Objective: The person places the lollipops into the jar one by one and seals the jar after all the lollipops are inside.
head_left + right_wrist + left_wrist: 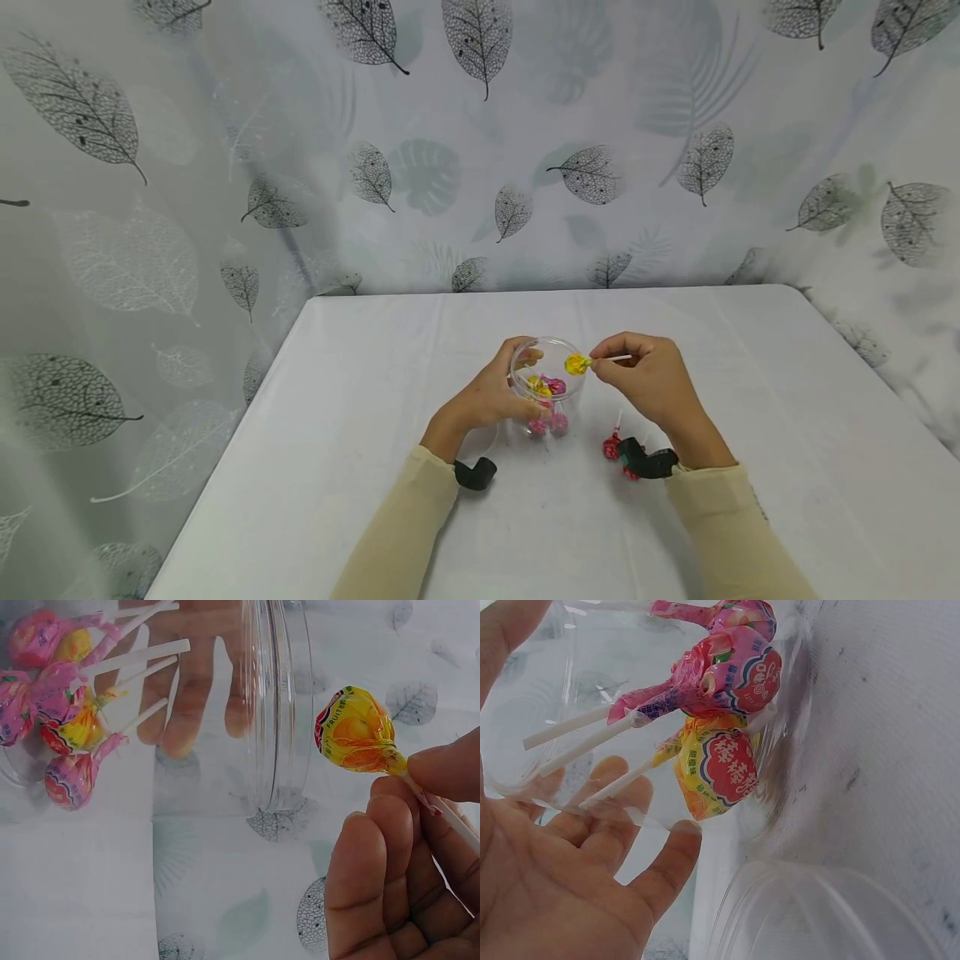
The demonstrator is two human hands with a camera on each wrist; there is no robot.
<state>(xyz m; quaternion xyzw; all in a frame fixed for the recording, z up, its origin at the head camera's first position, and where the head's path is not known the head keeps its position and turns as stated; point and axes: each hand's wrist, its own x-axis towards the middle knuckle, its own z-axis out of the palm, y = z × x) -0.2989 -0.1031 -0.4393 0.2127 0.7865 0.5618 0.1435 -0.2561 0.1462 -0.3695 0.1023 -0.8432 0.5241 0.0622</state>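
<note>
My left hand [491,390] grips a clear plastic jar [519,379] from its left side, fingers curled around the wall. Inside lie several wrapped lollipops, among them a pink one [731,679] and a yellow one [716,769], sticks pointing toward the jar's mouth. Just beside the rim, my right hand [651,377] pinches the stick of a yellow lollipop [358,731] between thumb and fingers. That lollipop's wrapped head points toward the open mouth of the jar and stays apart from it in the right wrist view.
Red-wrapped lollipops [612,447] lie on the white table [360,433] under my right wrist, partly hidden by the black wrist strap. A clear round lid [817,915] sits near my left wrist. A leaf-patterned curtain [450,233] hangs behind and beside the table.
</note>
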